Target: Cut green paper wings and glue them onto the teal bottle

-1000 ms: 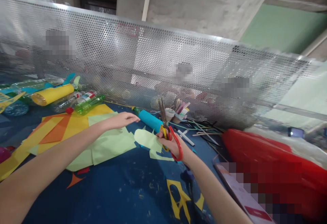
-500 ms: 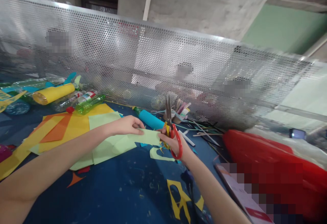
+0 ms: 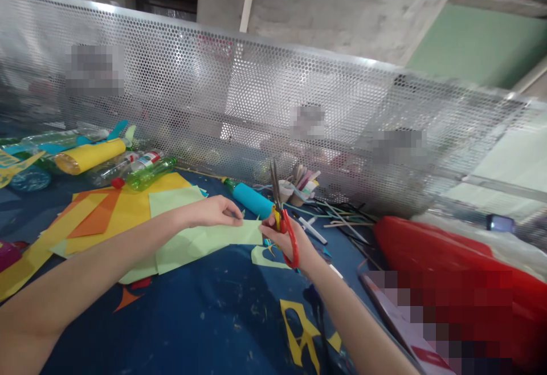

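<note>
Nearer than the right hand (image 3: 290, 241) lies a cut yellow paper scrap (image 3: 294, 335). That hand is clamped on red-and-yellow-handled scissors (image 3: 287, 235), blades pointing away, fingertips at one end of the flat, pale green paper strip (image 3: 251, 232); the left hand (image 3: 217, 212) pinches its upper edge. Beyond the left hand, a clear bottle (image 3: 147, 160) has a red-and-white label, unreadable.

No text, brand, number or sign can be read. Landmark used: the scissors (image 3: 285, 238) in my right hand (image 3: 294, 249). Well to their left, a clear bottle (image 3: 135, 164) carries a red-and-white label (image 3: 147, 160); I find its print too small and blurred to read. To the lower right of the scissors, a flat pale board (image 3: 395, 309) bears a dark red patch (image 3: 429, 357) with a faint light mark, which I cannot make out as any letter or number.
</note>
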A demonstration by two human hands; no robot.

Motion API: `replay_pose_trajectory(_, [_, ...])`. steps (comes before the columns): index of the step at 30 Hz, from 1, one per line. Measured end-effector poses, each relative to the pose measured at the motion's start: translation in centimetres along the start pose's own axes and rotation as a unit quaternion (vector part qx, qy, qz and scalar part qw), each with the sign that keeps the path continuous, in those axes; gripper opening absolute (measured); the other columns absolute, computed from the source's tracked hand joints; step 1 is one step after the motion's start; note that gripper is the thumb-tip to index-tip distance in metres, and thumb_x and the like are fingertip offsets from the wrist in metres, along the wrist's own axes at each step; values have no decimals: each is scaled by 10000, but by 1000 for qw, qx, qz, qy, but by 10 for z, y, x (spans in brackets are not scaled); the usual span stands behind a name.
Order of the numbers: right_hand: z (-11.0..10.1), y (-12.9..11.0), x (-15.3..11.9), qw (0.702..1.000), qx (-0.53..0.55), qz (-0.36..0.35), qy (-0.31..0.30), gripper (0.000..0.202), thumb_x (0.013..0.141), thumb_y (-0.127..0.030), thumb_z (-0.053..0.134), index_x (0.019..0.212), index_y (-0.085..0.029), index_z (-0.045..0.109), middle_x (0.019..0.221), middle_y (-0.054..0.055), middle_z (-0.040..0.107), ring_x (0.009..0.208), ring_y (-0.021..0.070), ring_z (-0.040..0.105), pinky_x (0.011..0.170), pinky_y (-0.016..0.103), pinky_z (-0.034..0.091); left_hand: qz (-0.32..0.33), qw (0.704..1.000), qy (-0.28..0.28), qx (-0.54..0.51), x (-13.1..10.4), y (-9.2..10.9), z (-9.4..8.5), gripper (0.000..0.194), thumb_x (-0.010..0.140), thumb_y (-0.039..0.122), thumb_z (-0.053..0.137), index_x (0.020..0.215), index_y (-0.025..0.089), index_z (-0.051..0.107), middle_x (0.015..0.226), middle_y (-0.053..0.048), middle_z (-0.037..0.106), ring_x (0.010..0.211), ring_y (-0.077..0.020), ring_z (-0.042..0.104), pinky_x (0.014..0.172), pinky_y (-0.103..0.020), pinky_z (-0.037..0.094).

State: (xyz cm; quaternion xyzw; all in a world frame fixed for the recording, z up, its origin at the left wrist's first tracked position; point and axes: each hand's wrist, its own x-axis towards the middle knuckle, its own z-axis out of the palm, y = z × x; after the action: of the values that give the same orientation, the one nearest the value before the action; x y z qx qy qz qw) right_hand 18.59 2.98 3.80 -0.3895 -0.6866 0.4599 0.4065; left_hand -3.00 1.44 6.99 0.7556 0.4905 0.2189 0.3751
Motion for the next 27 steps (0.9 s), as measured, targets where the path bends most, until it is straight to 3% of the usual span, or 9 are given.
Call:
replay_pose_trajectory(5, [-1,7,2,1000,12,20,7,398,628,-523,667,735,-209,446,699,2,567,670,172,564,693,325,478,3,999,7,-34,1,-2,0,309,709,428,613,883,178,668,803,-33,669,714,-168,566,604,-243,389])
replay_pose_trajectory(8, [-3,7,0,997,38,66,-28,521,648,-693,544,815,-200,538,863,85,624,885,242,596,823,381,474,15,996,63,-66,2,-1,-1,259,712,384,605,849,175,670,851,-34,673,793,-187,579,673,-261,408])
replay_pose_trajectory(11, [-3,4,-4,989,53,102,-92,618,702,-747,416,865,-177,591,999,124,619,1042,255,550,935,421,409,20,982,131,-136,5,-3,-2,243,718,366,606,851,168,656,873,-37,670,804,-180,581,699,-268,413])
replay_pose_trajectory(15, [0,2,-9,988,39,106,-102,610,748,-739,345,760,-162,545,855,92,611,901,227,586,896,420,428,50,955,205,-208,11,-12,-4,261,716,376,621,866,166,656,840,-29,665,775,-160,576,712,-268,407])
replay_pose_trajectory(20, [-4,0,-14,982,-139,43,-117,559,827,-674,264,791,-178,519,805,40,560,771,176,528,749,348,451,38,935,270,-225,15,-17,-8,251,696,383,638,814,164,675,768,-11,656,722,-148,560,692,-267,393])
replay_pose_trajectory(27, [-4,-1,-15,978,-172,25,-112,527,824,-669,280,770,-186,483,661,-4,440,636,141,432,633,294,430,37,936,266,-228,12,-13,-11,233,698,369,629,804,168,679,758,-16,660,709,-149,562,686,-273,401])
